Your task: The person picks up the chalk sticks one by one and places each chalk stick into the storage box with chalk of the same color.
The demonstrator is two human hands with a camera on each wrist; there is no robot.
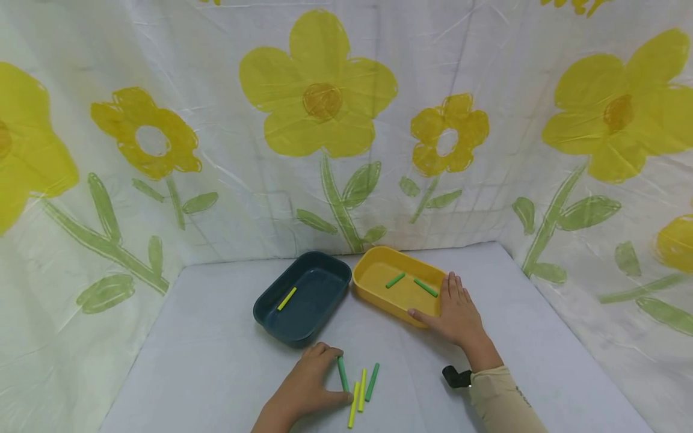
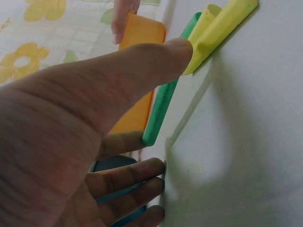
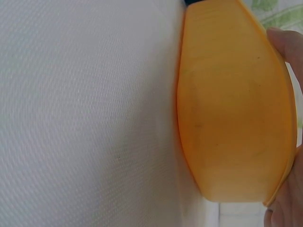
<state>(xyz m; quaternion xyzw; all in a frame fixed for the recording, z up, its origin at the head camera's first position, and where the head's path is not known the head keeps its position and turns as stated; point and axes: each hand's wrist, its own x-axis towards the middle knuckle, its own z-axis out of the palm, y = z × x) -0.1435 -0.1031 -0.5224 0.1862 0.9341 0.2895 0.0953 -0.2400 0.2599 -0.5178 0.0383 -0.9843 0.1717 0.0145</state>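
My left hand (image 1: 310,385) pinches a green chalk stick (image 1: 343,374) lengthwise, the index fingertip at its far end and the thumb near the other. In the left wrist view the green stick (image 2: 161,111) runs partly behind the thumb. Close to that thumb lie two yellow chalk sticks (image 1: 361,391), with another green stick (image 1: 372,382) to their right. My right hand (image 1: 460,313) rests on the right end of a yellow tray (image 1: 373,294), fingers straight along the rim and thumb over the near side. Two green sticks (image 1: 426,288) lie inside that tray.
Left of the yellow tray stands a dark blue tray (image 1: 281,334) with one yellow stick (image 1: 287,299) in it. A black object (image 1: 456,377) is at the right wrist. Behind the white table (image 1: 195,349) hangs a flowered cloth (image 1: 227,198).
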